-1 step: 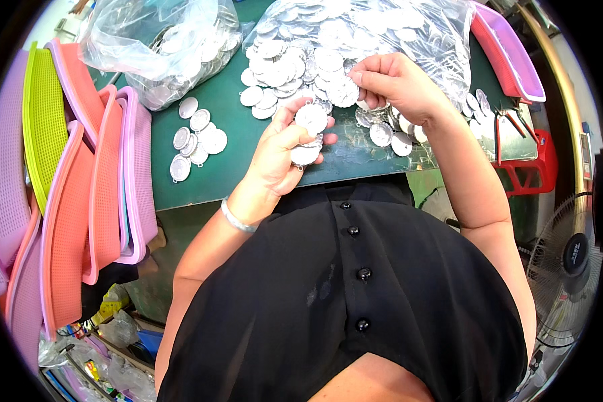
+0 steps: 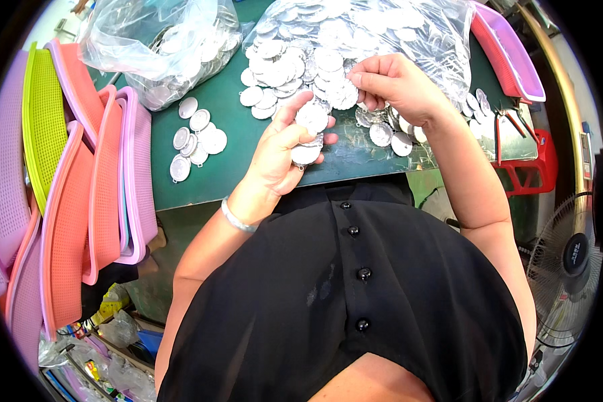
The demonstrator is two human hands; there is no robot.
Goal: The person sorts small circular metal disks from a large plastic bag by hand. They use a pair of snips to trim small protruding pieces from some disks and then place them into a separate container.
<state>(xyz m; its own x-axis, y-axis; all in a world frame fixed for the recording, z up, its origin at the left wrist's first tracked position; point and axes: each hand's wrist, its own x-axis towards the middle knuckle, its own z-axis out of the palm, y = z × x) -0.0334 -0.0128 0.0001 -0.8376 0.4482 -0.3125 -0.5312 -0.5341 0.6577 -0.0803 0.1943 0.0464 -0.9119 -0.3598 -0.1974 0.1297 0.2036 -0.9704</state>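
Note:
My left hand (image 2: 278,151) is closed around a few round silver medals (image 2: 306,155), each with a small loop at its edge. The top one lies under my thumb. To its right, my right hand (image 2: 398,84) pinches thumb and forefinger at the edge of a scalloped silver medal (image 2: 346,96), just over the heap. A large heap of similar medals (image 2: 275,70) spreads on the green table (image 2: 241,157) from a clear plastic bag (image 2: 422,40). Under my right wrist lie more loose medals (image 2: 382,134).
A small group of medals (image 2: 199,137) lies at the left, below another clear bag (image 2: 161,60). Nested pink, purple and green baskets (image 2: 70,181) stand along the left. At the right are a purple-pink basket (image 2: 516,53), red-handled pliers (image 2: 498,137), a red stool (image 2: 548,164) and a fan (image 2: 569,268).

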